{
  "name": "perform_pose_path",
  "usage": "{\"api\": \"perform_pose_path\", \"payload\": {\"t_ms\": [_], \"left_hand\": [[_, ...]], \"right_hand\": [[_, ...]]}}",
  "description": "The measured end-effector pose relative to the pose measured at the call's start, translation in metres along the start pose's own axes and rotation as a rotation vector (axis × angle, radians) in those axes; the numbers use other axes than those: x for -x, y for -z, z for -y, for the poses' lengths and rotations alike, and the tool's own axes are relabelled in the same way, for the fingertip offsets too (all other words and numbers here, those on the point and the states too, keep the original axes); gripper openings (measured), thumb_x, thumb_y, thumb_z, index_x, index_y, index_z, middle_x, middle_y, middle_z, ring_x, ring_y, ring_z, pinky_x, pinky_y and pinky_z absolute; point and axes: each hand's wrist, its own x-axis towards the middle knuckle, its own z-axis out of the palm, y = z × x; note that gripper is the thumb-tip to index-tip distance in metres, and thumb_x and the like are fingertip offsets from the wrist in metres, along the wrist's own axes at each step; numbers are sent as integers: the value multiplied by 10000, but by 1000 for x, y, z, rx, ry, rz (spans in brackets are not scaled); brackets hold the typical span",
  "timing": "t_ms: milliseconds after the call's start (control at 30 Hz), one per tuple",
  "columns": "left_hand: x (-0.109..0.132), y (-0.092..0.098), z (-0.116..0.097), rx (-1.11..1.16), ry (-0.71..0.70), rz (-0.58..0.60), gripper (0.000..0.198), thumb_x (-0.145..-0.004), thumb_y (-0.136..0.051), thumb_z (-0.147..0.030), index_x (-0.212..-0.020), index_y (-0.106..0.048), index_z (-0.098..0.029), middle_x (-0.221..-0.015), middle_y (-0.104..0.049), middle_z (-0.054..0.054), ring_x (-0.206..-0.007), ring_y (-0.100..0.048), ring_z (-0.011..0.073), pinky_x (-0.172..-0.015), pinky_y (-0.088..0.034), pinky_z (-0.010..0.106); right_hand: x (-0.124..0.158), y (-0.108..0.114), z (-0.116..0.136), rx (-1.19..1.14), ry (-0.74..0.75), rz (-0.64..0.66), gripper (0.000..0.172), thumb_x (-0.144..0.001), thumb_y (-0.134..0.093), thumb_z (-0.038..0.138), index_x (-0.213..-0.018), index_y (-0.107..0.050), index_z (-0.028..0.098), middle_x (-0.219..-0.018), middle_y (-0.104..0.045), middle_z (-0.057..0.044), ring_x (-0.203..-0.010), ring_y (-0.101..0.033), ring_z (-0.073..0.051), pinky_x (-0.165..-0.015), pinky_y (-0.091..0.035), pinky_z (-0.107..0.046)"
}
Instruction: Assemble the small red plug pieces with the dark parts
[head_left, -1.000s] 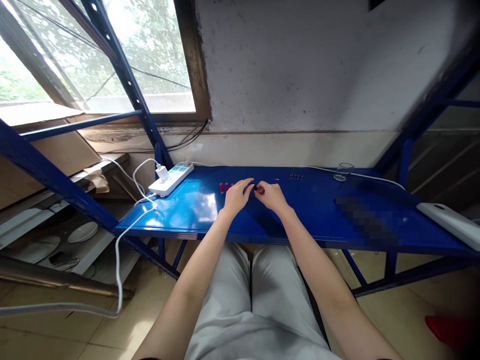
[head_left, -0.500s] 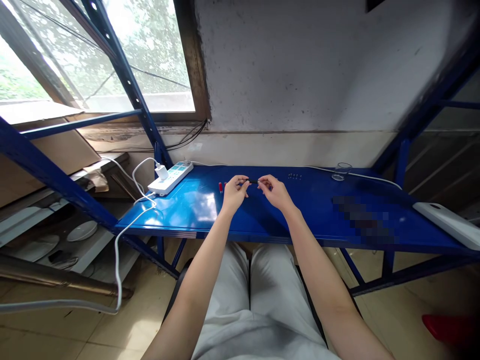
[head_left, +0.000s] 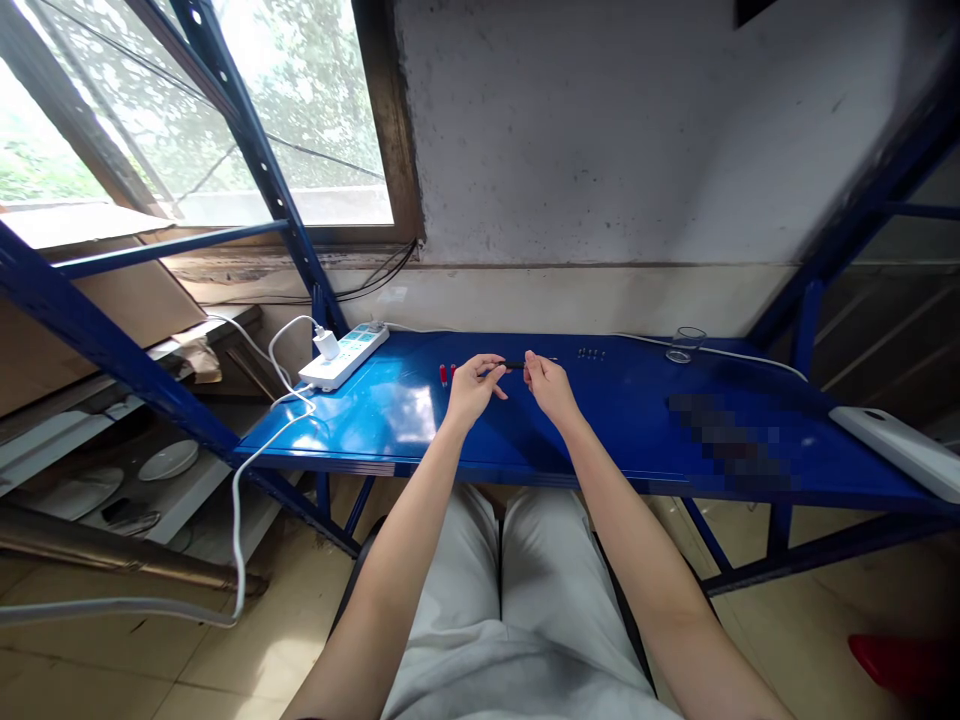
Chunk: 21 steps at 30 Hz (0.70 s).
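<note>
A slim black pen-like rod (head_left: 514, 365) is held level above the blue tabletop, between my two hands. My left hand (head_left: 474, 388) is closed on its left end, thumb and fingers pinching it. On its right end, my right hand (head_left: 550, 385) is closed with the thumb on top. A thin tip shows just beyond the right fingers; its kind is too small to tell. Small red pieces (head_left: 443, 375) stand or lie beside my left hand, partly hidden by it. Several tiny pale pieces (head_left: 591, 354) sit in a row to the right of my right hand.
A white power strip (head_left: 345, 357) with a plugged-in charger lies on the left of the blue table (head_left: 600, 430). At the right are a clear glass (head_left: 685, 346), a blurred-out dark patch and a white flat object (head_left: 896, 450). Blue metal posts frame both sides.
My right hand has changed its grip, its thumb now lying along the rod, and a thin tip shows beyond it. My left hand keeps its pinch. The view has shifted slightly.
</note>
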Motion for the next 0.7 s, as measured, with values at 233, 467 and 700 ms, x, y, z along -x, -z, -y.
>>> {"api": "perform_pose_path", "payload": {"t_ms": [233, 467, 700], "left_hand": [[1, -1, 2, -133, -123, 36, 204, -860, -460, -360, -933, -497, -173, -724, -606, -5, -441, -541, 62, -481, -429, 196], [2, -4, -3, -352, -196, 3, 291, -919, -319, -414, -793, -463, -194, -631, -486, -26, -480, -480, 71, -512, -393, 206], [1, -9, -2, -261, -109, -19, 439, -892, -283, -540, -649, -392, -190, -573, -431, -20, -454, -427, 74, -462, -360, 214]], "right_hand": [[-1, -1, -1, 6, 18, -29, 523, -858, -275, 625, -582, -426, 206, -532, -468, 0, -509, -434, -121, -523, -340, -249], [0, -1, 3, -4, 2, -27, 536, -852, -258, 639, -578, -419, 208, -530, -470, -3, -501, -431, -124, -523, -347, -256], [2, 1, 7, 21, 16, -18, 542, -851, -255, 641, -569, -421, 210, -526, -476, -7, -510, -439, -129, -533, -345, -259]]}}
